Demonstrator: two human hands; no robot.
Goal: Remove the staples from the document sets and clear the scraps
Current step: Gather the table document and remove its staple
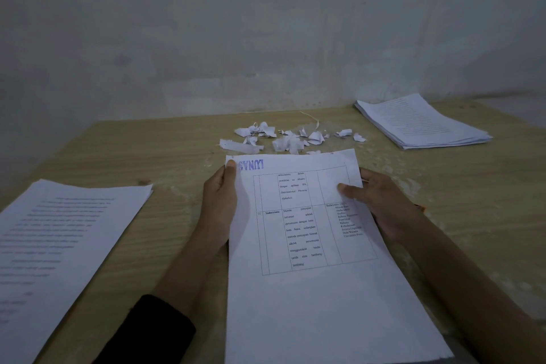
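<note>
- The document set (310, 245) lay in the middle of the wooden table (177, 151), straight before the person, with its near end running off the bottom of the view.
- Its top page showed a printed grid of text, and a blue stamp (251, 164) sat in the far left corner with its letters reversed.
- The left hand (220, 210) grasped the set along its left edge. Its thumb (230, 165) was pressed on the far left corner beside the stamp, and its fingers were tucked out of sight under the sheets.
- The right hand (381, 204) grasped the right edge. Its thumb (348, 188) lay on top of the page and the remaining fingers were hidden beneath the paper.
- A dark sleeve (153, 331) covered the left forearm near the elbow; the right forearm was bare.
- The scraps (289, 139), torn and curled white bits of paper, sat in a loose scatter on the table just beyond the far edge of the document set, the nearest ones almost touching it.
- Whether any staple remained in the held set could not be made out.
- A second stack of printed sheets (422, 122) rested flat at the far right of the table, close to the wall (266, 23) and well apart from the hands.
- A third pile of printed pages (65, 239) lay at the near left, angled, apart from the left hand.
</note>
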